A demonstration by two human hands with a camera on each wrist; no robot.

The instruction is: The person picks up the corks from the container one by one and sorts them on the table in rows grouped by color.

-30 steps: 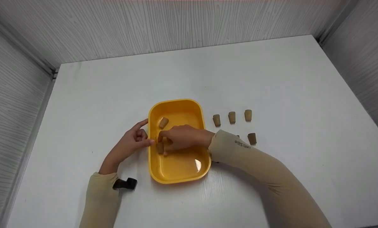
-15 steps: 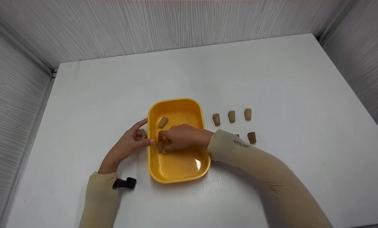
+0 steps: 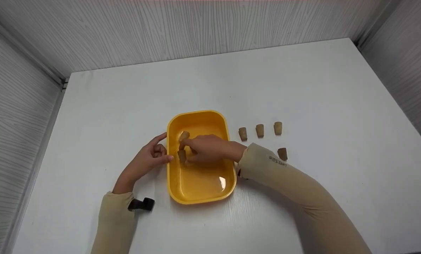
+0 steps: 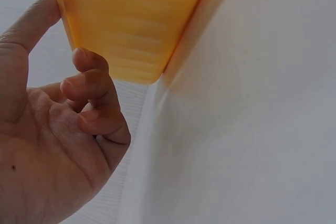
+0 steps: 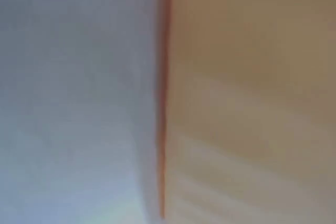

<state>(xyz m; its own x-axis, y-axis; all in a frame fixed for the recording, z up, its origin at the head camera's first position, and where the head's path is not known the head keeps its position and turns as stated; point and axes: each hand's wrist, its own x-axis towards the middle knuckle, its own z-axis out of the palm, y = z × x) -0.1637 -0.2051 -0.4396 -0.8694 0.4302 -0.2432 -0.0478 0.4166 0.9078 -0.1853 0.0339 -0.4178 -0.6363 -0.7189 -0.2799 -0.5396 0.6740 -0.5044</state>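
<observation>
In the head view a yellow tray (image 3: 201, 201) lies near the table's middle. My left hand (image 3: 145, 160) holds its left side, the thumb at the rim and the index finger against the wall, with the other fingers curled outside. Inside the tray, my right hand (image 3: 210, 150) pinches a tapered cork (image 3: 182, 156) close to the left wall. Just beyond the fingers lies another cork (image 3: 184, 135), tilted and partly covered by the hand. The left wrist view shows the left hand (image 4: 63, 124) beside the tray's outer wall (image 4: 126, 24). No hand appears in the right wrist view.
Right of the tray, a row holds a cork (image 3: 243, 134), a second cork (image 3: 260, 130) and a third cork (image 3: 278, 128). A darker cork (image 3: 282, 153) lies nearer, partly behind the right sleeve (image 3: 288, 173). Grey wood-grain panels (image 3: 210, 28) stand around the white table (image 3: 126, 98).
My right hand has moved slightly away from me inside the tray, and the pinched cork has moved with it toward the other cork. The left hand keeps its place on the tray.
</observation>
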